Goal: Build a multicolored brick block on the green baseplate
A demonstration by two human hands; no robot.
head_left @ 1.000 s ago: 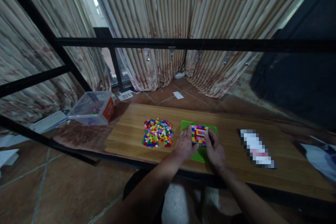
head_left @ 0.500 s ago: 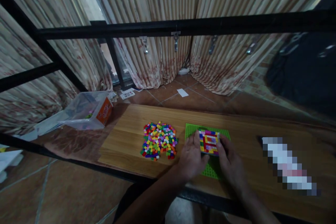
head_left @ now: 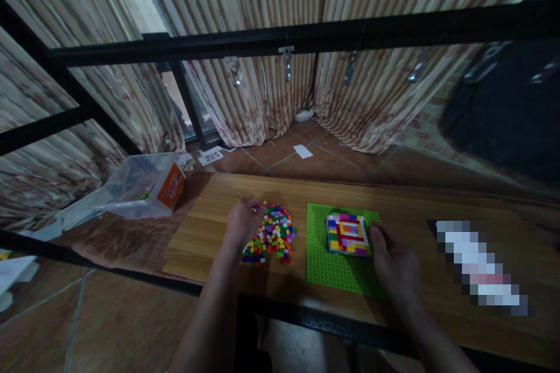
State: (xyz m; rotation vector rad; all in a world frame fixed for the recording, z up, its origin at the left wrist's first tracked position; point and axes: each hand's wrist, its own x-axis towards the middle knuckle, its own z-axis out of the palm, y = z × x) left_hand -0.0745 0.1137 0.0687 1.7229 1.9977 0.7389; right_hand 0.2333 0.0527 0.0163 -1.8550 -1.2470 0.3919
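Note:
A green baseplate point(head_left: 326, 265) lies on the wooden table and carries a square block of coloured small bricks point(head_left: 347, 233) near its far right part. My right hand point(head_left: 394, 262) rests on the plate's right edge, its fingers curled against the block's right side. A loose pile of small coloured bricks point(head_left: 271, 234) lies to the left of the plate. My left hand point(head_left: 242, 222) sits over the pile's left part with fingers bent down into the bricks; what they hold, if anything, is hidden.
A clear plastic box point(head_left: 142, 185) with an orange label stands at the table's far left. A blurred-out flat object point(head_left: 479, 265) lies at the right. Black frame bars point(head_left: 284, 41) cross above the table, with curtains behind. A dark bag point(head_left: 511, 116) is at the far right.
My left hand left the brick block and moved left onto the loose pile. My right hand stayed at the block's right side. The camera tilted a little.

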